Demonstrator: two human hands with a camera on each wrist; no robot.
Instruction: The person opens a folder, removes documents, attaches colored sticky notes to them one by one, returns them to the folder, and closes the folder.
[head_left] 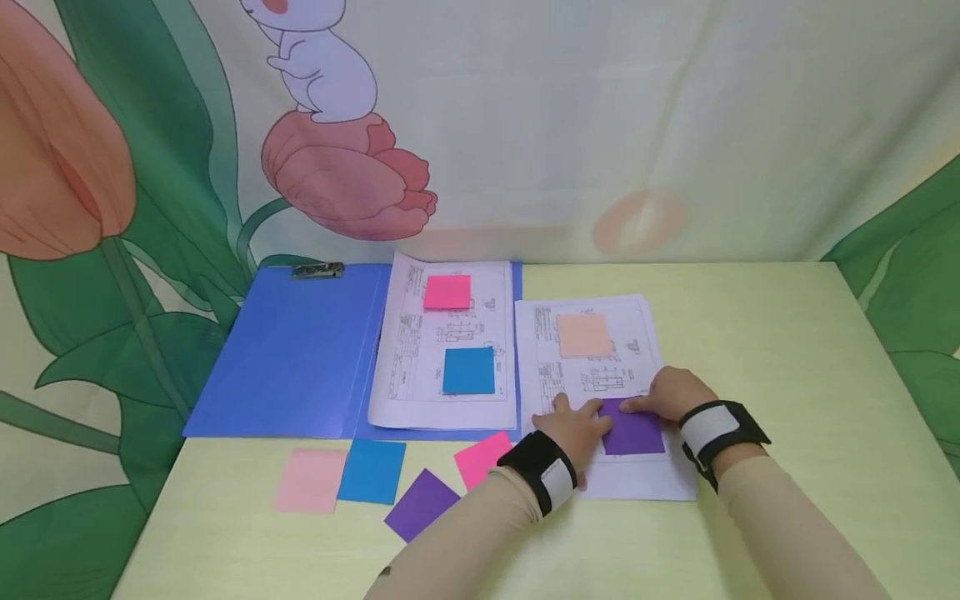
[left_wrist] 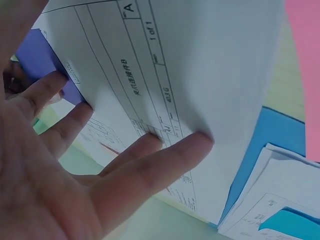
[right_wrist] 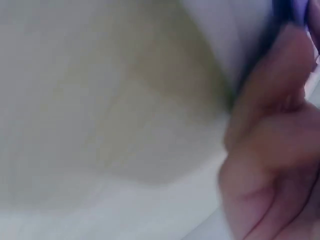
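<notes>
the left hand [head_left: 567, 433], fingers spread and gripping nothing, rests on the printed drawing [head_left: 637, 479], low on which lies the purple sticky note [head_left: 633, 433]. the right hand's [head_left: 678, 396] fingers bend at the note's top edge; whether pinching, i cannot tell. smoothing downward should seat it flat. title block [left_wrist: 145, 82]: "a", "1 of 1".

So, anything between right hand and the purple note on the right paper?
Nothing visible: the right hand touches the purple note near its upper edge; the left hand is at the note's left side.
</notes>
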